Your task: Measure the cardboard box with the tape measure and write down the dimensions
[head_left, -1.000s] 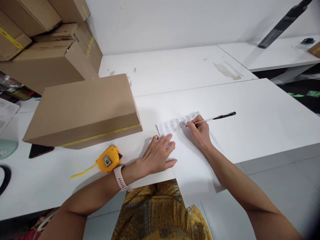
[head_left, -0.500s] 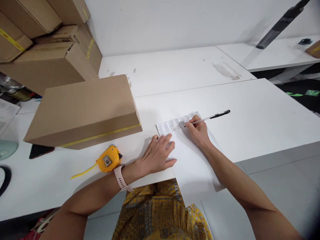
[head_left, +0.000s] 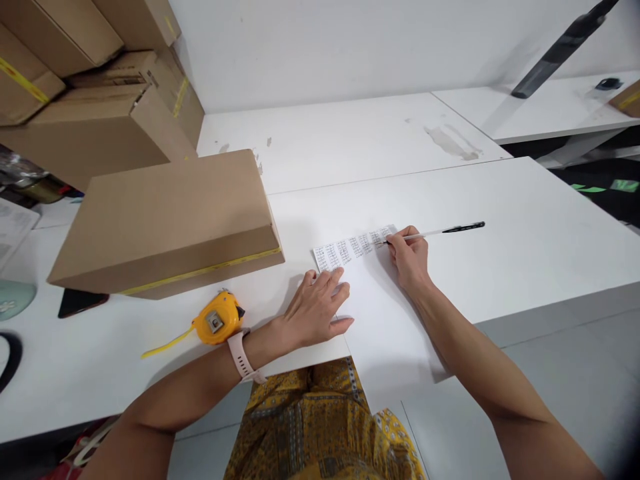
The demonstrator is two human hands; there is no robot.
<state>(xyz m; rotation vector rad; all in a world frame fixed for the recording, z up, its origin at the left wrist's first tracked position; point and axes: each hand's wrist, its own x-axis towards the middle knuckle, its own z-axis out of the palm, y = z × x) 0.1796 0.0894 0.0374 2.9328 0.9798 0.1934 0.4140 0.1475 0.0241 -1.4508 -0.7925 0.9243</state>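
A long white sheet of paper (head_left: 385, 340) lies on the table, its lower part hanging over the front edge. Several columns of small handwriting run across its top; the words are too small to read. My left hand (head_left: 319, 307) rests with fingers spread on the paper's left side, fingertips just below the writing. In my right hand (head_left: 410, 257) is a pen (head_left: 445, 231) with a clear barrel and black end, its tip at the columns on the right. A yellow tape measure (head_left: 219, 318) sits beside my left wrist, a short length of tape drawn out.
A closed cardboard box (head_left: 170, 213) with a yellow strip stands left of the paper. Behind it are stacked cardboard boxes (head_left: 95, 127). A dark phone (head_left: 83, 302) lies partly under the box's front edge. A black cylindrical object (head_left: 560, 57) leans against the wall at the far right.
My right hand and the pen have shifted right along the written columns, uncovering more writing. My left hand has stayed in place.
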